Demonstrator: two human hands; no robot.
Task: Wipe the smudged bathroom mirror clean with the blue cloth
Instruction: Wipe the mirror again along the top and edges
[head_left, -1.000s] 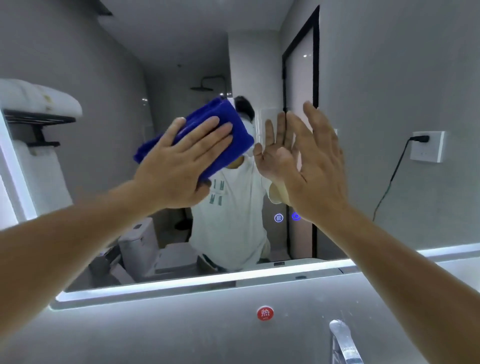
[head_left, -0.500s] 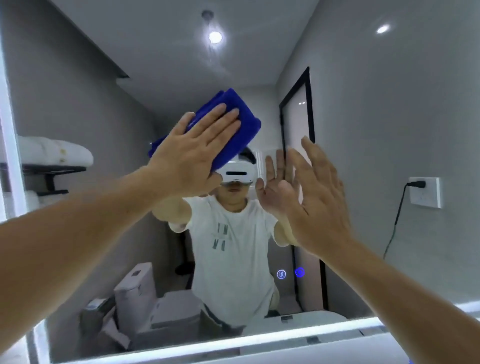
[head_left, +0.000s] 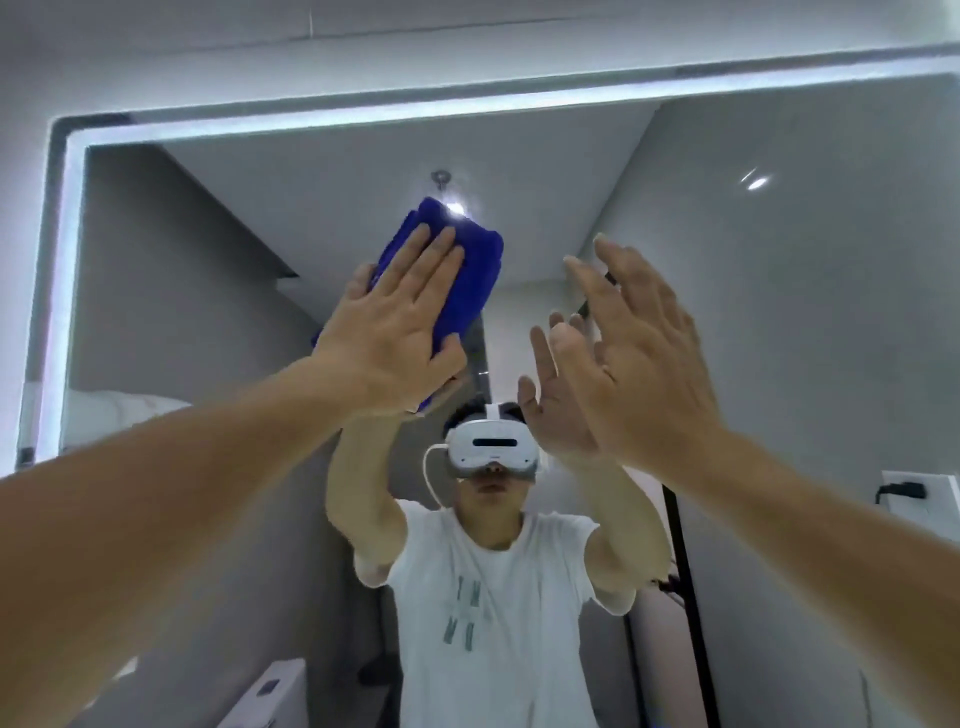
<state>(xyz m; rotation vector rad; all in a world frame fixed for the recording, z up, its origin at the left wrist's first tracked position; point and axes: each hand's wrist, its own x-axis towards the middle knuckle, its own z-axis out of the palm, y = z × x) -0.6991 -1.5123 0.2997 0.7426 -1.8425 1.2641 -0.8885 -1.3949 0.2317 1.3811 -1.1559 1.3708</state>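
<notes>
Mirror: wall-mounted, lit strip along its top and left edges; the lower edge and right edge run out of the picture, so its full extent cannot be told. Smudges on the glass are hard to make out; none can be picked out with certainty. Cloth: blue, folded, pressed flat against the upper middle of the glass, just below the reflected ceiling light, which glares at its top edge; the lower half of the cloth is hidden behind the hand. Left hand: palm flat on the cloth, fingers stretched out and close together, thumb tucked at the cloth's lower right edge; it pins the cloth to the glass rather than gripping it in a fist. Right hand: open, fingers spread, holding nothing, raised close to the glass just right of the cloth; whether it touches the glass cannot be told. Both forearms are cut off by the lower corners. Reflected room: grey walls, white ceiling, a dark-framed door at right, a wall socket with a black plug at the far right edge, partly cropped, a white folded towel at left, and a pale fixture at the bottom edge, too cropped to identify. The reflection also shows the person in a white T-shirt, arms raised.
</notes>
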